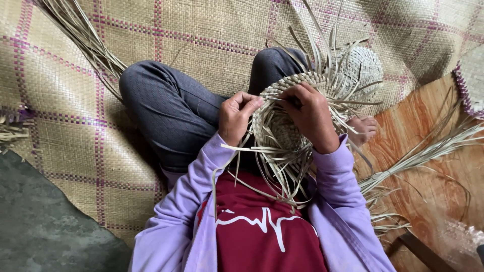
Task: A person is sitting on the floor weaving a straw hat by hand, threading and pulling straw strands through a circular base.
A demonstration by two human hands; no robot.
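Observation:
A half-woven straw basket [282,131] rests in my lap, its rim ringed with several loose pale strips [272,166] that fan out toward me and upward. My left hand [236,117] pinches the rim's left edge, fingers curled on the weave. My right hand [310,115] lies over the rim's top, fingers pressing strips down into the weave. Both hands touch the basket, about a palm's width apart. A second woven straw piece [364,65] lies just behind the basket, partly hidden by upright strips.
I sit cross-legged on a woven mat [75,126] with pink checks. Bundles of loose straw lie at the upper left [85,40] and at the right [428,151]. A wooden board [433,201] is at the right, grey floor [40,226] at lower left. My bare foot [364,128] shows beside the basket.

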